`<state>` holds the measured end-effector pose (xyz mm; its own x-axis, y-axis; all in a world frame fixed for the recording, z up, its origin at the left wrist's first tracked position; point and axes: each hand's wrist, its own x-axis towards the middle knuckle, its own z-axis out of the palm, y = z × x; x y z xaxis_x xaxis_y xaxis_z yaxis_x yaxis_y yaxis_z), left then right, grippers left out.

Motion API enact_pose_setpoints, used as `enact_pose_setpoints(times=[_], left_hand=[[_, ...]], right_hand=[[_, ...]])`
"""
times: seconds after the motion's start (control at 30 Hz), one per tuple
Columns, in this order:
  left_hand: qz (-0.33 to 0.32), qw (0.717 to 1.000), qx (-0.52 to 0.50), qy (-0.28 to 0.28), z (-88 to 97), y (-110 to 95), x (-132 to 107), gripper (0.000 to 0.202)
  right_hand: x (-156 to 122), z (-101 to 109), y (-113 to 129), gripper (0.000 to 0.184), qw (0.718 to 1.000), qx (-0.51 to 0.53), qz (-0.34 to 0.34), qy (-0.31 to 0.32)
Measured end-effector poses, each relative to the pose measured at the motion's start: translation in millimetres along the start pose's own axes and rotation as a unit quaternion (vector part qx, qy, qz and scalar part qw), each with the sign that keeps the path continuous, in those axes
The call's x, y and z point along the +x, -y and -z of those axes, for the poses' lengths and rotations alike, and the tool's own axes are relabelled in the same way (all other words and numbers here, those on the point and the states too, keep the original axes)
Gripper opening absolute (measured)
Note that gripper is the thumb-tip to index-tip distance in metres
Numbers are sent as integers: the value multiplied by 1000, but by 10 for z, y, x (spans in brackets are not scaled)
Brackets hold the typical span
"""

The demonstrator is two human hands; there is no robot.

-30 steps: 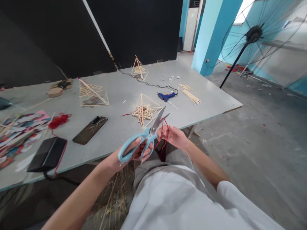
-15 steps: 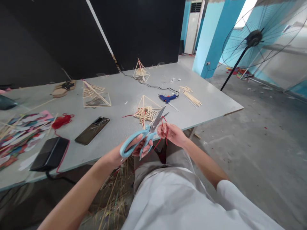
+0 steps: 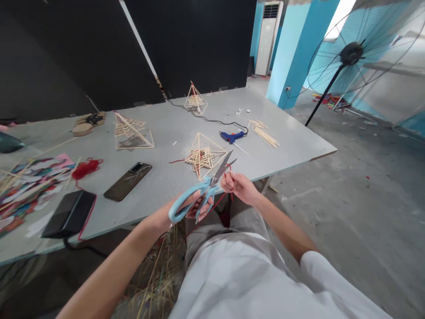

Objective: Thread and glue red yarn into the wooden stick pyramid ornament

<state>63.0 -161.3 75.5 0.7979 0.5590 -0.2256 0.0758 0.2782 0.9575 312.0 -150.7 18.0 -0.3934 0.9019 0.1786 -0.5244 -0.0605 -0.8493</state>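
Observation:
My left hand [image 3: 201,208] is wrapped round the light blue handles of a pair of scissors [image 3: 222,168], whose blades point up and to the right, slightly apart. Just right of the blades, my right hand [image 3: 241,185] pinches a red yarn [image 3: 229,166]; a small loop stands above the fingers and a strand runs down toward my lap. Beyond the scissors, a stick pyramid [image 3: 198,153] with a star of stacked sticks inside sits on the grey table [image 3: 162,177]. A short red tail lies at its left.
Two more stick pyramids [image 3: 133,133] [image 3: 195,101] stand farther back. A blue glue gun [image 3: 232,136] and loose sticks [image 3: 265,136] lie to the right. Leftward are a phone [image 3: 128,180], red yarn bundle [image 3: 86,168], black box [image 3: 69,213] and colourful paper scraps [image 3: 36,186]. A large fan [image 3: 352,54] stands beyond.
The scissors in my left hand have shifted slightly right, closer to my right hand. The fingers of my right hand have drawn in and the yarn loop above them looks smaller.

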Motion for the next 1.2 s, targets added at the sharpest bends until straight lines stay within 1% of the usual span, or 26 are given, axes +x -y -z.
enact_pose_setpoints(times=[0.13, 0.33, 0.43, 0.57, 0.67, 0.87, 0.97, 1.07, 1.2], left_hand=[[-5, 1000, 6, 1, 16, 32, 18, 65], [-3, 1000, 22, -18, -21, -37, 44, 69], [-13, 999, 33, -8, -17, -21, 59, 67], [-7, 998, 57, 20, 33, 58, 79, 71], [-6, 998, 66, 18, 45, 79, 97, 70], [7, 997, 74, -1, -18, 18, 164, 70], [12, 998, 63, -8, -45, -10, 181, 71], [5, 999, 40, 0, -72, -39, 169, 71], [-20, 998, -55, 36, -117, -54, 134, 70]], right_hand=[[0, 3, -16, 59, 1000, -8, -5, -6], [-6, 15, -75, 62, 999, -28, 5, -25], [-4, 12, -73, 62, 999, -41, 11, -34], [-1, 21, -49, 62, 997, -64, 18, -39], [-16, 28, -54, 62, 994, -97, 28, -47], [-98, -40, -75, 62, 976, -200, 51, -68], [-116, -50, -96, 62, 970, -220, 63, -85], [-102, 3, -151, 65, 973, -203, 65, -91], [-61, 124, -217, 68, 981, -162, 61, -92]])
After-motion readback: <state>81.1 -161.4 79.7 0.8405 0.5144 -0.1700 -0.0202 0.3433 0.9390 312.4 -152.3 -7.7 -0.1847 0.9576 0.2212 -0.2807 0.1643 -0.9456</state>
